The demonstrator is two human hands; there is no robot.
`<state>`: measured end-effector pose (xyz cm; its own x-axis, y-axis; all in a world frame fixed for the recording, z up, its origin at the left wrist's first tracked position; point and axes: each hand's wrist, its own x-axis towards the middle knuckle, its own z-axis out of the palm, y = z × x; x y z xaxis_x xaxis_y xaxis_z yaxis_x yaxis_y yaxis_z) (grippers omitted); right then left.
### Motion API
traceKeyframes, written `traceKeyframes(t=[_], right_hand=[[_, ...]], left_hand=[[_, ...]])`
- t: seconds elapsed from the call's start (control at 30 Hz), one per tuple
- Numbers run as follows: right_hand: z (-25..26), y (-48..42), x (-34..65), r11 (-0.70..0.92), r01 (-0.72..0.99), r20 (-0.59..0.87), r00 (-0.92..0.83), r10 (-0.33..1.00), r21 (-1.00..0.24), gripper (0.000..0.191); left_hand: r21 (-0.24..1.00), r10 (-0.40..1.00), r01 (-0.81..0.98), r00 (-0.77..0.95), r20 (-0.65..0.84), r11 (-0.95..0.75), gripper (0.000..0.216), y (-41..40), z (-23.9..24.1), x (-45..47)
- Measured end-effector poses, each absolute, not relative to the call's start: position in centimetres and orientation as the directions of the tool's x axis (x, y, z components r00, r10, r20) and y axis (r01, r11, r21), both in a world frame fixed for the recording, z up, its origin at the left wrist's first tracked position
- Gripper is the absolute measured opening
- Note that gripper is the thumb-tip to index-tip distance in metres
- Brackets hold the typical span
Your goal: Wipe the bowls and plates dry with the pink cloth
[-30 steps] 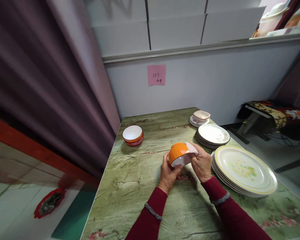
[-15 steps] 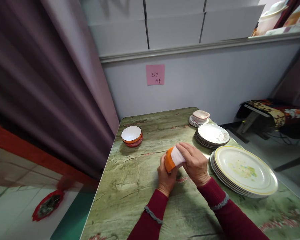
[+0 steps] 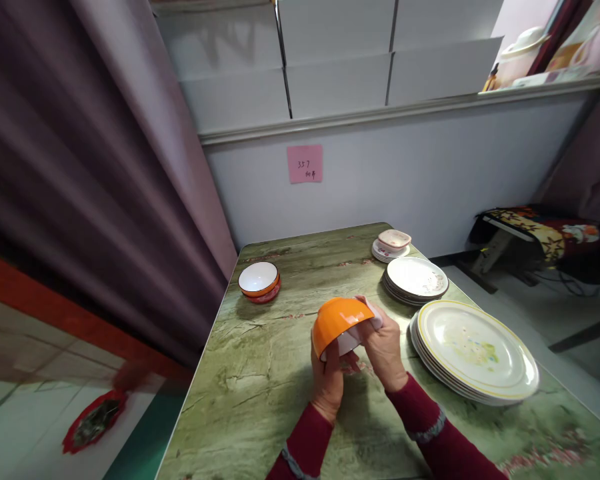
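Over the middle of the table, an orange bowl (image 3: 339, 319) with a white inside is tilted, its opening facing down toward me. My left hand (image 3: 327, 383) grips it by the left and near rim, thumb at the opening. My right hand (image 3: 387, 350) is closed on a white cloth (image 3: 377, 319) pressed around the right rim. Part of the cloth and some fingers are hidden by the bowl. At the table's left edge stands a short stack of bowls (image 3: 259, 280), the top one orange outside and white inside.
Along the right side stand large oval plates (image 3: 480, 347), round plates (image 3: 417, 277), and small plates with a squarish dish (image 3: 394, 240) on top. The green table (image 3: 250, 393) meets a wall at the back. A curtain (image 3: 105, 167) hangs at left.
The bowl has turned from being mostly covered by the cloth to showing its orange outside, opening downward. My right hand has moved from over it to its right rim.
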<state>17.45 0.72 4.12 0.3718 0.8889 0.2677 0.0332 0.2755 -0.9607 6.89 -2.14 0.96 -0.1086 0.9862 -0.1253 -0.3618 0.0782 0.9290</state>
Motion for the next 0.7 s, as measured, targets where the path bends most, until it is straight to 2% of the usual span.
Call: traceKeyframes(t=[0.07,0.13,0.2,0.27,0.33,0.4,0.43,0.5,0.57,0.63,0.7], right_hand=[[4.7,0.2,16.2,0.103,-0.254,0.011,0.339,0.941,-0.962,0.04],[5.1,-0.1,15.3,-0.032,-0.416,-0.15,0.255,0.955,-0.909,0.046],[5.0,0.0,15.2,-0.089,-0.467,-0.221,0.237,0.946,-0.88,0.046],[4.4,0.4,16.0,-0.056,-0.438,-0.21,0.311,0.927,-0.897,0.042],[3.7,1.1,17.5,0.039,-0.302,-0.09,0.402,0.911,-0.953,0.038],[3.3,1.7,19.3,0.163,-0.032,0.134,0.43,0.893,-0.986,0.035],[3.2,1.9,20.2,0.232,0.138,0.269,0.41,0.871,-0.963,0.036],[3.5,2.1,21.5,0.363,0.463,0.524,0.287,0.802,-0.808,0.041],[4.2,2.1,22.0,0.47,0.674,0.705,0.107,0.701,-0.57,0.047],[5.0,1.9,22.0,0.545,0.757,0.798,-0.055,0.601,-0.359,0.052],[5.8,1.6,21.7,0.589,0.775,0.84,-0.15,0.521,-0.227,0.056]], left_hand=[[0.919,0.981,-0.387,-0.133,-0.141,0.08,0.059,-2.2,2.1,7.6],[0.922,0.978,-0.377,-0.146,-0.149,0.084,0.062,-2.0,3.0,7.7],[0.95,0.984,-0.29,-0.099,-0.147,0.113,0.061,-1.7,3.6,7.3],[0.987,0.991,-0.098,-0.036,-0.13,0.125,0.058,-1.6,3.9,6.4],[0.987,0.998,0.152,-0.04,-0.05,0.056,0.059,-1.6,4.2,5.4],[0.929,0.994,0.366,-0.062,0.085,-0.057,0.062,-1.7,4.8,4.6],[0.894,0.989,0.44,-0.066,0.13,-0.088,0.063,-1.7,5.1,4.4],[0.823,0.984,0.556,-0.043,0.173,-0.12,0.066,-1.6,6.0,4.4],[0.74,0.981,0.655,0.011,0.195,-0.154,0.066,-1.5,6.7,4.7],[0.655,0.979,0.736,0.055,0.198,-0.174,0.054,-1.3,7.2,5.1],[0.606,0.984,0.782,0.052,0.172,-0.147,0.041,-1.1,7.5,5.4]])
